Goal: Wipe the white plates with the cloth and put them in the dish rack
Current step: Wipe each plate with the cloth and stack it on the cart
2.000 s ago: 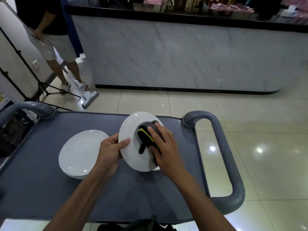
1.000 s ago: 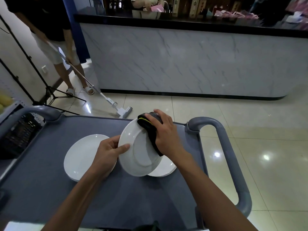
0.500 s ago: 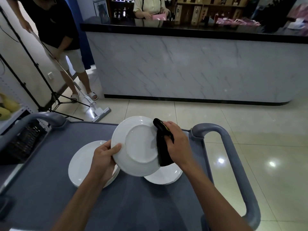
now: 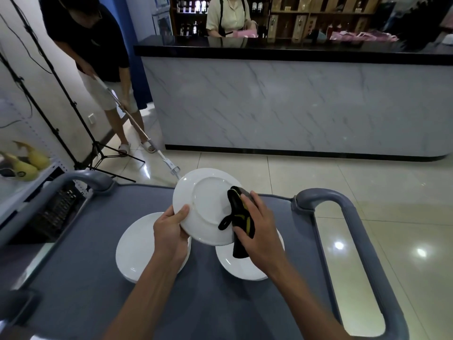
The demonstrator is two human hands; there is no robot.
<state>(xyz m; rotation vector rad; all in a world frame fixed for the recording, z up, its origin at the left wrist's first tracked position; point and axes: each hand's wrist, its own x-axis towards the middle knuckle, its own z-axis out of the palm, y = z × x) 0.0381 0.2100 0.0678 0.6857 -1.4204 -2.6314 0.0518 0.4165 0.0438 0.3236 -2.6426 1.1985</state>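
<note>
Two hands: both up over the grey cart, working one white plate.
Left hand: grips lower left rim of held plate, thumb on the near face, fingers behind and hidden.
Right hand: presses a black cloth with yellow marking against right side of the plate, fingers curled over it; how far the cloth wraps behind the rim cannot be told.
Held plate: tilted, underside with foot ring facing the camera, lifted clear of the cart.
Left plates: lying flat on cart top under the left wrist; right portion covered by the arm; number in the stack hard to judge.
Right plate: flat on the cart, mostly hidden by held plate, cloth and right hand.
Dish rack: dark wire grid at left edge beyond the cart handle, partly cut off and dim.
Cart handles: grey loops at right and far left.
Background: marble-fronted counter; one person with a long-handled floor cleaner, another behind the counter, both cut off at the top.
</note>
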